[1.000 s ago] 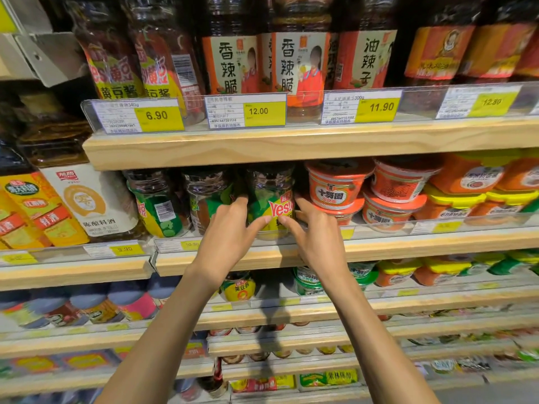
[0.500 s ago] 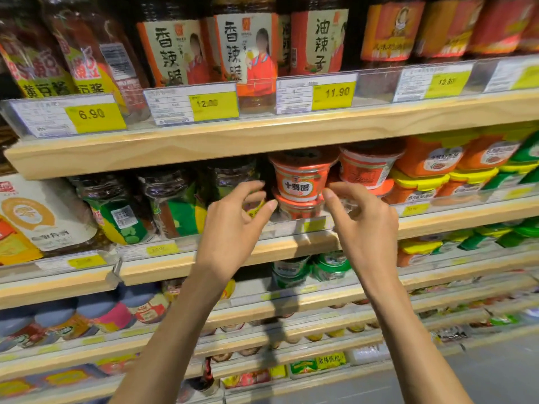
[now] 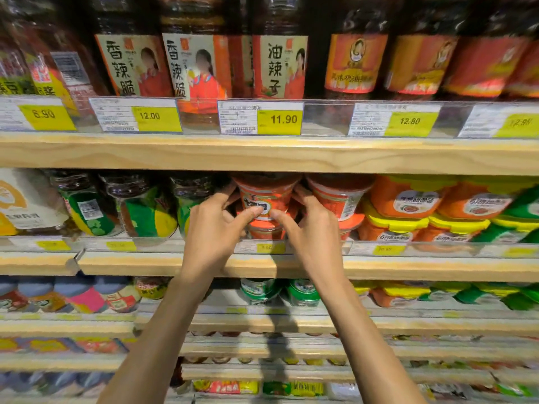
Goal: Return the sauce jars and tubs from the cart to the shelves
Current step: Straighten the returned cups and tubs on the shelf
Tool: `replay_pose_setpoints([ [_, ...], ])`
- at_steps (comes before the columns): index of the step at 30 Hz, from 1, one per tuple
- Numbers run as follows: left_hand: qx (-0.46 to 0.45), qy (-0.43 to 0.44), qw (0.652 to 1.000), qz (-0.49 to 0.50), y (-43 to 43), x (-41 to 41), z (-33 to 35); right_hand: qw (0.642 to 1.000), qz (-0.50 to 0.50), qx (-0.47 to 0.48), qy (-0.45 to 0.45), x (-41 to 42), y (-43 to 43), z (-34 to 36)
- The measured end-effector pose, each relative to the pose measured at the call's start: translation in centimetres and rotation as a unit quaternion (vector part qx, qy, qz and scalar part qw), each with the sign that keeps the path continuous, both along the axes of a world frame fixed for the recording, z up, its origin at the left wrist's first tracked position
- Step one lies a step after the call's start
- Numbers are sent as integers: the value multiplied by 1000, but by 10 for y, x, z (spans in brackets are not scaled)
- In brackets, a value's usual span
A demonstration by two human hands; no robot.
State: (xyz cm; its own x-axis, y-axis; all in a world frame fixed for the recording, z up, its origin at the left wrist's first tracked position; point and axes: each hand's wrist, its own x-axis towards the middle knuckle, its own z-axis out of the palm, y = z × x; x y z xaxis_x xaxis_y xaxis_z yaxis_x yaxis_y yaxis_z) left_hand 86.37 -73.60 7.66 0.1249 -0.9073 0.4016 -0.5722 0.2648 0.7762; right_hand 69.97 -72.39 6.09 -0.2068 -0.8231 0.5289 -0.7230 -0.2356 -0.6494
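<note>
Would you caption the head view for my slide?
Left hand and right hand grip a red tub on the shelf.

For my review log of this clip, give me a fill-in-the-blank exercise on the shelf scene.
The left hand and right hand grip the ____ red tub of a stack of two.
The yellow price tag directly above it reads ____.
The jars to its left carry mainly ____ labels.
Missing words: top; 11.90; green.

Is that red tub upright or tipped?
Upright: the red tub sits level atop a lower tub, wider end up, label facing out.
</note>
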Motion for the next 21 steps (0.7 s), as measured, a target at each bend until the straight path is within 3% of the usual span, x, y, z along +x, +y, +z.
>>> replay_pose_setpoints([
  [6,-5,-6,1000,-6,-6,5,-4,1000,-3,12,-1,-1,0,4],
  [11,-39,-16,999,6,2,21,-9,999,-28,-36,-29,-2,17,2],
  [17,83,-15,994,-75,1,25,-23,998,-56,-9,-2,3,30,-10],
  [21,102,16,987,-125,-4,17,-24,996,-86,0,27,4,32,-7],
])
